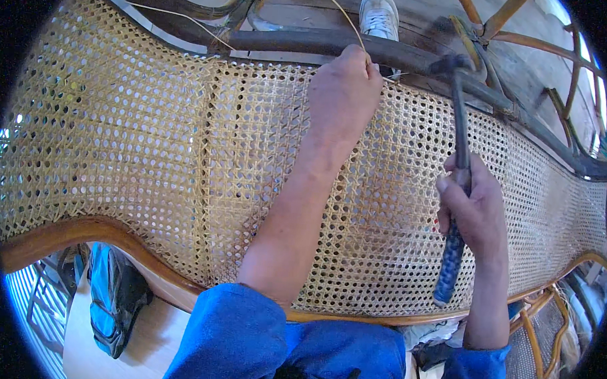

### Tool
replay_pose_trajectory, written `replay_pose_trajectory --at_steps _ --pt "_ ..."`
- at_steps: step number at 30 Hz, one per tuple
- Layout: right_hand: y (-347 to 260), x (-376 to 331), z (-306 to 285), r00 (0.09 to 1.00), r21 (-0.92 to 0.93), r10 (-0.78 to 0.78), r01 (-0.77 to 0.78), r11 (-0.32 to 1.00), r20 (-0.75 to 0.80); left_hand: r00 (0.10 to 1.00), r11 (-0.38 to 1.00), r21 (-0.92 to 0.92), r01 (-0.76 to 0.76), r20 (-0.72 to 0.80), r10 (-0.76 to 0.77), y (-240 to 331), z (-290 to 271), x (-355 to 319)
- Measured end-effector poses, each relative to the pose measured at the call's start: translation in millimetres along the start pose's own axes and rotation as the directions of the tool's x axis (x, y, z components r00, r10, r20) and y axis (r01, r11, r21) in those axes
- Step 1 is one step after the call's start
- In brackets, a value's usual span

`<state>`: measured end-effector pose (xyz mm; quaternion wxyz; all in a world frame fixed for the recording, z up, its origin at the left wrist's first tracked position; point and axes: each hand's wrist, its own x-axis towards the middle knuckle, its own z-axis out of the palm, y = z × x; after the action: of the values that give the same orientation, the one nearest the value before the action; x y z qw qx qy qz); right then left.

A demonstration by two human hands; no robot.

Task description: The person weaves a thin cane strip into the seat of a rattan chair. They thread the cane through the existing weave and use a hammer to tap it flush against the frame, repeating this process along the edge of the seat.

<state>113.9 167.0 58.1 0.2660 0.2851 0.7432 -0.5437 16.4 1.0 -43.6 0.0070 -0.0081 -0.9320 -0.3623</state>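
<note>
A woven cane panel [270, 188] stretches across my lap, its far edge along a dark wooden rail [295, 42]. At that edge my left hand [347, 87] is closed in a pinch on a thin cane strand [343, 12], which rises from the fingers and curves away to the far left. My right hand [473, 202] grips a hammer [460, 121] by its blue textured handle. The hammer's dark head, slightly blurred, is up over the rail, right of my left hand. Whether the head touches the rail I cannot tell.
Another pale strand [179, 15] lies over the rail at the far left. A brown curved frame edge [101, 232] borders the panel's near side. Beyond the rail shows a white shoe [379, 18]. Bent wooden poles [503, 23] stand at far right; a blue-black backpack [109, 303] lies at near left.
</note>
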Motion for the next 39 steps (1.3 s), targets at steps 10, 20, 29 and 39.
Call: replay_pose_trajectory --at_steps 10,20,29,39 --pt "-2 9 11 0.989 -0.044 0.110 -0.107 0.993 0.098 0.998 0.997 -0.049 0.055 0.041 -0.053 2 -2 0" --pt "12 4 13 0.986 0.136 -0.167 0.168 0.976 -0.022 0.997 0.995 -0.075 0.060 0.048 -0.057 1 -3 1" --pt "15 6 34 0.993 0.156 -0.101 0.109 0.982 -0.060 1.000 0.999 -0.041 0.015 0.028 -0.014 1 -1 1" --pt "14 7 24 1.000 0.070 0.000 0.001 0.998 -0.015 0.996 0.996 -0.064 0.063 0.071 -0.059 2 -1 2"
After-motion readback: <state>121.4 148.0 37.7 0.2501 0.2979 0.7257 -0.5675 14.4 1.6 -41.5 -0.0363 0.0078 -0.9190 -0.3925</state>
